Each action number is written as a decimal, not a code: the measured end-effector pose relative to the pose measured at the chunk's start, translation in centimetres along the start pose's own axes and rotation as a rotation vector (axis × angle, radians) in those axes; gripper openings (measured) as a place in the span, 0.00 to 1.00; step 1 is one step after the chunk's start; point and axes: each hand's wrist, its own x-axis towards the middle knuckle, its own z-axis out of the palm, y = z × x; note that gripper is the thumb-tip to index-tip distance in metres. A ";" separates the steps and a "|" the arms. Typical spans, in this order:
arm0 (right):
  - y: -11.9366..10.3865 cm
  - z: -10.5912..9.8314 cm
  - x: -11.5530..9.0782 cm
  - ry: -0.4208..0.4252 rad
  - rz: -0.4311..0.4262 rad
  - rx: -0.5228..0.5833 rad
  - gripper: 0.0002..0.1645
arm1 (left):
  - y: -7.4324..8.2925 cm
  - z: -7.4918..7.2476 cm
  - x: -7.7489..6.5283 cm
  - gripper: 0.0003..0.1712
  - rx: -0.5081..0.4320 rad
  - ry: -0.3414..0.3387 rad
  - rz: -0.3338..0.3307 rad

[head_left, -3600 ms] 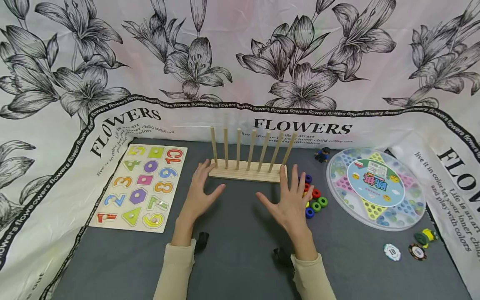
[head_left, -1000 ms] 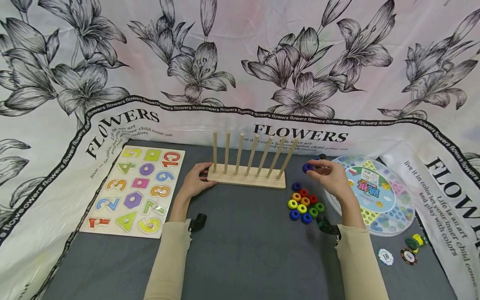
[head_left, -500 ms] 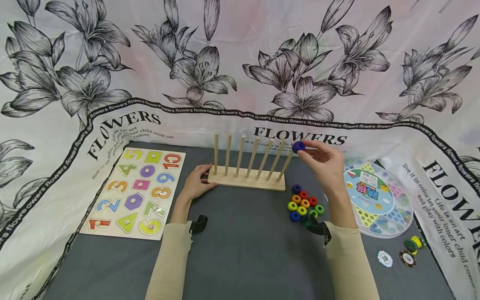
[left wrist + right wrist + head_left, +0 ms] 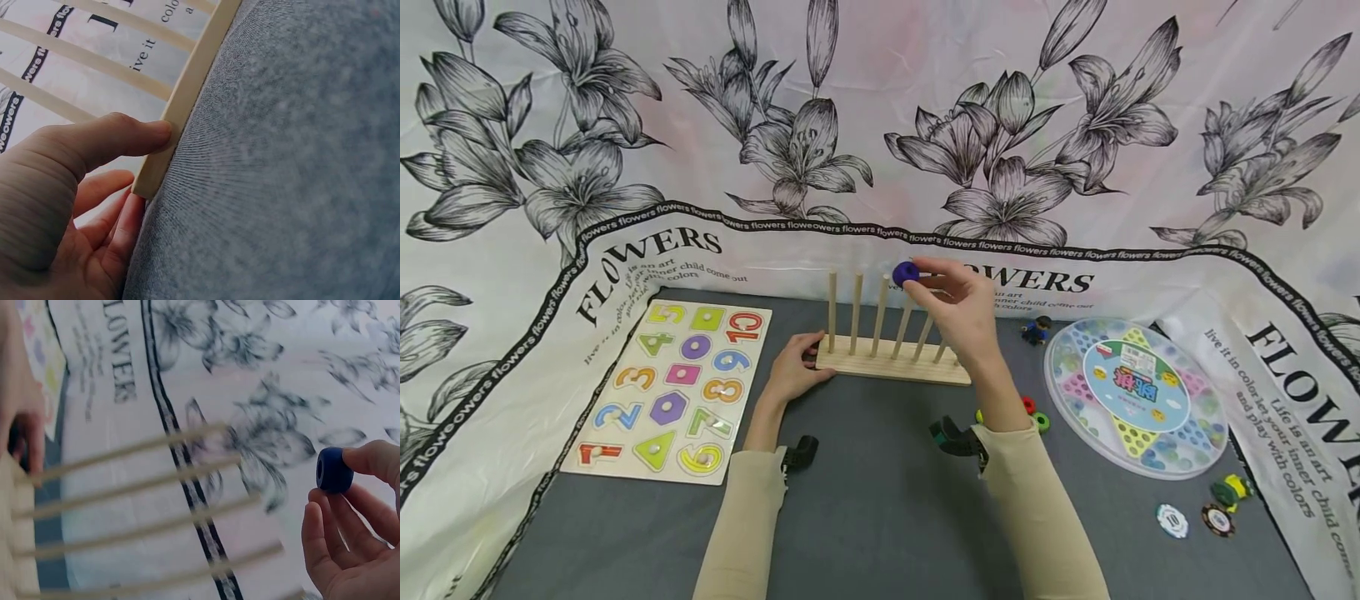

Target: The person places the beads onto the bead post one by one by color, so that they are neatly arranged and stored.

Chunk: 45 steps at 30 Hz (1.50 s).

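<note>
Blue ring (image 4: 905, 273) now near mid-row, on no peg.
Your right hand (image 4: 962, 307), pinching it, has moved left from the rack's (image 4: 883, 367) right end; your left hand (image 4: 793, 367) grips the other. Visible pegs (image 4: 855, 317) are bare. The number puzzle (image 4: 640, 432) holds its pieces (image 4: 668, 407); the round Chinese-checkers case (image 4: 1051, 392), apparent marbles (image 4: 1195, 429).

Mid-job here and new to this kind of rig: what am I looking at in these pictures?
No robot here: a person works bare-handed. The wide view is from a head-worn camera; the close ones, from one on each wrist. On the dark grey cloth are a pale wooden rack with upright pegs, a pale rectangular number puzzle, a round star-patterned game board and small coloured rings. The left hand grips the rack's end; the right hand pinches a round blue ring in the air.
</note>
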 end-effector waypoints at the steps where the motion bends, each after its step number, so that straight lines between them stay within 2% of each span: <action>1: 0.1 0.6 0.0 -0.011 0.001 0.005 0.17 | 0.0 0.0 0.0 0.42 -0.001 0.003 0.000; 7: 1.1 4.7 0.0 -0.025 0.043 0.031 0.17 | 0.5 0.1 -0.1 0.42 0.025 0.021 0.005; 11: 1.8 7.0 -0.5 0.027 0.066 0.015 0.16 | 0.8 0.2 -0.1 0.42 0.021 0.018 -0.013; 18: 2.5 9.5 -0.6 0.184 -0.028 -0.101 0.16 | 0.7 0.3 -0.1 0.42 0.001 0.009 -0.017; 25: 2.9 10.8 -0.5 0.305 -0.102 -0.250 0.16 | 0.5 0.5 -0.1 0.42 -0.012 0.000 -0.033; 30: 2.6 11.4 0.1 0.284 -0.154 -0.319 0.15 | 0.6 0.4 -0.1 0.41 -0.015 0.002 -0.029; 34: 2.7 11.8 0.4 0.269 -0.161 -0.347 0.14 | 0.5 0.3 -0.1 0.41 -0.015 -0.001 -0.019; 45: 3.7 12.3 0.0 0.235 -0.224 -0.411 0.12 | 0.2 -0.1 0.0 0.42 -0.023 0.001 -0.020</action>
